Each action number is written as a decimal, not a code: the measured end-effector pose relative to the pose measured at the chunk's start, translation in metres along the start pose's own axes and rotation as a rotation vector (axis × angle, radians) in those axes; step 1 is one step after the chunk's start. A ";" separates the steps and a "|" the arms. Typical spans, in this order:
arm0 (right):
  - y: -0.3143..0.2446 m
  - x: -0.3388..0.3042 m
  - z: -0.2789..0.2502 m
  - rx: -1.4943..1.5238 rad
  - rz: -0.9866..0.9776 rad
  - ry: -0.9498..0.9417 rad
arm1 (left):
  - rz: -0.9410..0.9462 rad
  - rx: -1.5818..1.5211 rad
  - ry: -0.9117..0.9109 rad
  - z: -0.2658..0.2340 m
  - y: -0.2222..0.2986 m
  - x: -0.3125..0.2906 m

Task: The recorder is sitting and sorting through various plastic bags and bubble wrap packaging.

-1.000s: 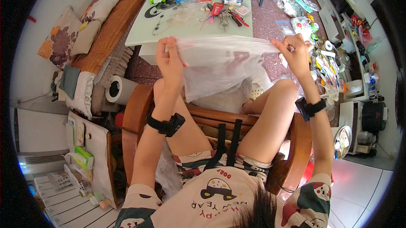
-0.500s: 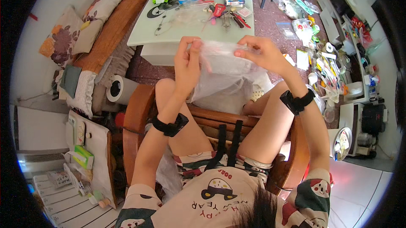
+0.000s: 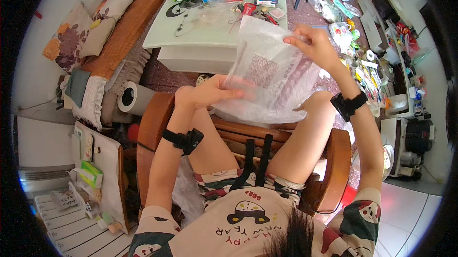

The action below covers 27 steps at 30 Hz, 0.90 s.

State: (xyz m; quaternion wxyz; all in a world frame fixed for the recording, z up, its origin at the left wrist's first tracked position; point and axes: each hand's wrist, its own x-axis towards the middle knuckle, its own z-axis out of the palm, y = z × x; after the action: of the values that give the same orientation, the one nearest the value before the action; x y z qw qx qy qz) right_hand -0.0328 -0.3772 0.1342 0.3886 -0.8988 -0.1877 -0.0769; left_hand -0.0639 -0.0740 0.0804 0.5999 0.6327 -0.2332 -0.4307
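A translucent white plastic bag (image 3: 267, 78), with a printed square pattern on its face, is spread above my knees, tilted, its upper left corner pointing away from me. My right hand (image 3: 315, 49) pinches its upper right edge between thumb and fingers. On the left side, my left hand (image 3: 212, 91) grips the bag, thumb toward me; its other fingers are partly hidden by the plastic. Whether anything lies inside the bag cannot be made out.
Ahead is a white-topped table (image 3: 162, 35) with clear plastic bags, a red-handled tool (image 3: 248, 10) and small boxes. A wooden chair arm (image 3: 153, 137) flanks my left. Many loose items cover the floor at right. A white bin (image 3: 139, 99) stands at left.
The bag has been spread and turned so its printed face shows. My left hand has moved down and toward me; my right hand has moved right along the bag's edge.
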 end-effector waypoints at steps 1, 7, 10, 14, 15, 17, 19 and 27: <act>0.002 -0.002 0.001 -0.026 -0.058 0.024 | 0.005 -0.049 -0.077 0.001 0.004 -0.001; -0.014 -0.001 0.023 -0.077 -0.015 0.005 | 0.026 -0.436 0.065 0.000 0.001 0.002; -0.013 0.003 0.031 -0.258 -0.381 0.409 | -0.021 -0.284 0.180 0.001 0.016 -0.006; -0.015 -0.031 0.049 -0.300 -0.287 0.441 | 0.043 -0.374 0.244 -0.012 0.004 -0.023; -0.018 -0.044 0.056 -0.297 -0.163 0.235 | 0.065 -0.389 0.273 -0.014 0.001 -0.025; -0.006 -0.054 0.078 -0.289 -0.035 0.030 | 0.083 -0.403 0.301 -0.016 0.001 -0.026; 0.017 -0.053 0.110 0.534 0.432 0.004 | 0.069 -0.405 0.284 -0.020 0.007 -0.030; 0.008 -0.036 0.115 1.205 0.534 -0.236 | 0.093 -0.523 0.275 -0.026 0.003 -0.034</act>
State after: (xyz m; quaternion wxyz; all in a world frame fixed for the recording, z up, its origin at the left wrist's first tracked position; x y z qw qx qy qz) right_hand -0.0636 -0.3089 0.0396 0.8053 -0.5425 -0.0102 0.2390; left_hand -0.0594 -0.0327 0.0894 0.7876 0.4977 -0.0597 -0.3584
